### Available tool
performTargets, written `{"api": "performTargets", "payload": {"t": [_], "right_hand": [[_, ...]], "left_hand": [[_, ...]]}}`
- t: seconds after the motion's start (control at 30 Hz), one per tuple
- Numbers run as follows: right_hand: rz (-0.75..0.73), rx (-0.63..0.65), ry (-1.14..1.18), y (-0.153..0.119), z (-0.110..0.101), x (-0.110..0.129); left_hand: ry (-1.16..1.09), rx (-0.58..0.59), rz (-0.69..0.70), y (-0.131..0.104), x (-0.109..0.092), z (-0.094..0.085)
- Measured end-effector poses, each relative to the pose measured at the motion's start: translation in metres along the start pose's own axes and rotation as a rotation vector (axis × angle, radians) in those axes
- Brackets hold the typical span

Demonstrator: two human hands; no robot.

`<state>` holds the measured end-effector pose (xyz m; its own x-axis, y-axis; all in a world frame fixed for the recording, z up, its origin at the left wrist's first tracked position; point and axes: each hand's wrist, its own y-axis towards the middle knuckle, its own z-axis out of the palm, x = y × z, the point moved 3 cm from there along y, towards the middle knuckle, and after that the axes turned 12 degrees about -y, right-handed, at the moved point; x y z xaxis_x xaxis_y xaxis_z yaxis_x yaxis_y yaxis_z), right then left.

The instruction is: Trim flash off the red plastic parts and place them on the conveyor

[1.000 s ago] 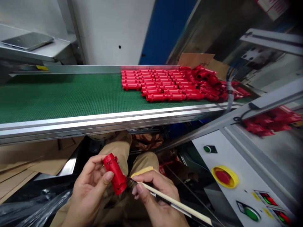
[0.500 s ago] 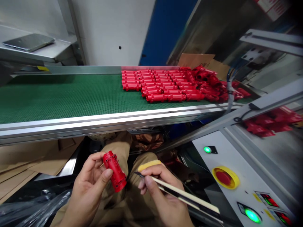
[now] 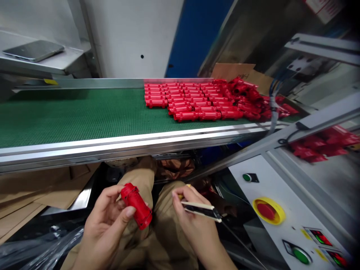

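Note:
Between the fingers and thumb of my left hand [image 3: 105, 221] is a red cylindrical plastic part [image 3: 137, 206], tilted, with ridged collars near both ends. My right hand [image 3: 194, 217], to the right of it, is closed round a slim tool [image 3: 201, 210] with cream edges and a dark middle. The tool's back end points to the lower right, and its front is hidden by the fingers. A bit of yellow shows at the fingertips. The tool and the red part are apart.
Beyond my hands runs a green conveyor belt [image 3: 84, 116] with a metal edge. Rows of red parts [image 3: 194, 101] lie on it, with a loose heap [image 3: 247, 97] at right. A control panel [image 3: 261, 183] stands at right, cardboard [image 3: 56, 191] at left, a phone [image 3: 35, 50] at upper left.
The tool in my right hand has turned, and its yellow piece is now mostly hidden. The red part has rolled slightly in my left hand. The panel's green lights have gone dim.

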<state>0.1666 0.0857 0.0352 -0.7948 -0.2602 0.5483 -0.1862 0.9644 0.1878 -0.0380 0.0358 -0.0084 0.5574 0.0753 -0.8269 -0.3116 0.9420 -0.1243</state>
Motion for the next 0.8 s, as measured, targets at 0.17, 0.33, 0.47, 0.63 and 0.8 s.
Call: {"api": "performTargets", "payload": {"t": [0.17, 0.33, 0.47, 0.63, 0.8], "right_hand": [[0.005, 0.049, 0.106, -0.007, -0.004, -0.006], [-0.158, 0.021, 0.393, -0.018, -0.003, 0.015], [-0.284, -0.036, 0.438, -0.019, 0.001, 0.026], [-0.33, -0.1, 0.441, -0.018, 0.004, 0.031], [-0.327, -0.099, 0.424, -0.018, 0.006, 0.03]], "left_hand": [[-0.183, 0.024, -0.256, 0.008, 0.011, -0.001], [-0.164, 0.033, -0.28, 0.002, 0.013, 0.003], [-0.124, 0.053, -0.254, -0.002, 0.013, 0.002], [-0.095, 0.115, -0.254, -0.002, 0.015, 0.001], [-0.064, 0.146, -0.236, -0.001, 0.013, 0.001]]}}
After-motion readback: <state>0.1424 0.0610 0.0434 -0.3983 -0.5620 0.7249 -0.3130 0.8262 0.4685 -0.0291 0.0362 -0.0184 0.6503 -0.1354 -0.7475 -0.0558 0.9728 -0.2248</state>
